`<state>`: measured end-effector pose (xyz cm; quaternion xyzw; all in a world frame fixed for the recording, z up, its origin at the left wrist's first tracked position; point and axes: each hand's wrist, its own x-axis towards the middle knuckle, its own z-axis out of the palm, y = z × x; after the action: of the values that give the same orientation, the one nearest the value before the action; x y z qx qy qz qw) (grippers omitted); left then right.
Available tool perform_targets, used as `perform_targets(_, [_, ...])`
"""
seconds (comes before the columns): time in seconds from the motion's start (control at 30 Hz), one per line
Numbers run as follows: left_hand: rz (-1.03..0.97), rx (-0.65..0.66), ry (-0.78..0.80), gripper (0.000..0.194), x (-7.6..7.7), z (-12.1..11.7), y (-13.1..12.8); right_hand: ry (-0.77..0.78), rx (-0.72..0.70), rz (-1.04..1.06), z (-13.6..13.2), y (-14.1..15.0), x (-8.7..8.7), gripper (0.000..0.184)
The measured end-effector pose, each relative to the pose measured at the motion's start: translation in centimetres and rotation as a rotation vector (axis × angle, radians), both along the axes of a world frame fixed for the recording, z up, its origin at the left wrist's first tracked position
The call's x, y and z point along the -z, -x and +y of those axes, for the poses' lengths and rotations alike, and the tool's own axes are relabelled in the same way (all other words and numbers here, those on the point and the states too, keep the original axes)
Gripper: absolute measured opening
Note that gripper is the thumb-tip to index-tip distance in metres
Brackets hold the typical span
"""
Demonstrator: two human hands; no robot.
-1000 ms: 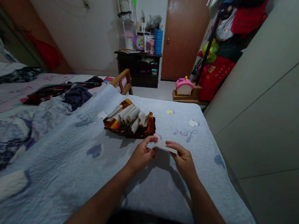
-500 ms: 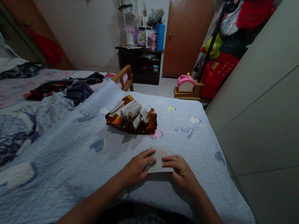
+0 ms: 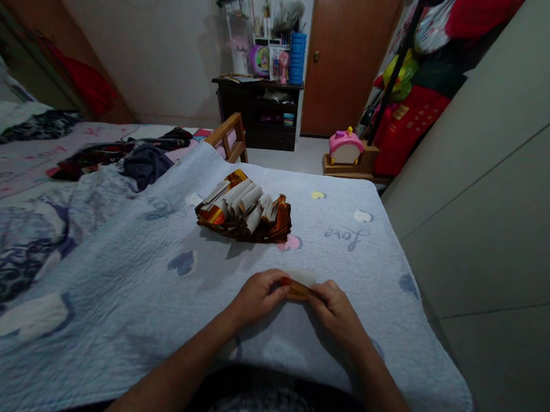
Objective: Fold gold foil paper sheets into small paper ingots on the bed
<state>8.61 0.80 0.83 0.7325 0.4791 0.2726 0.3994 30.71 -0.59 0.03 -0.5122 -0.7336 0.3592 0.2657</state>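
Between my two hands is a sheet of paper [image 3: 300,290], whitish on one face and shiny orange-gold on the other. Its near part is folded up so the gold side shows, while the white side shows along the far edge. My left hand [image 3: 263,296] pinches its left end with thumb and fingers. The right end is pinched by my right hand [image 3: 331,307]. Just beyond my hands, a pile of folded gold-and-white papers [image 3: 244,210] lies on the light blue quilted cover [image 3: 132,296].
Crumpled clothes and bedding [image 3: 146,165] lie to the left. A wooden rail [image 3: 230,137] stands at the cover's far edge. Farther back are a dark cabinet [image 3: 257,117], a door [image 3: 351,61] and a pink toy [image 3: 345,147]. A pale panel [image 3: 497,196] borders the right side.
The paper lay flat with its white face up; its near edge is now folded upward, showing gold. Both hands have closed from a flatter pose into pinches. The view has shifted slightly.
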Motion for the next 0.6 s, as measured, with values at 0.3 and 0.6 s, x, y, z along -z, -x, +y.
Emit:
perform_targets(0.3, [0.014,-0.033,0.068,0.017,-0.5,-0.6,-0.2,-0.014,0.118,0.064,0.0,0.2,0.5,0.018])
perform_targets(0.6, [0.133,-0.171,-0.011,0.067,1.2,-1.1,-1.0,0.08,0.345,0.067,0.8,1.8,0.9,0.034])
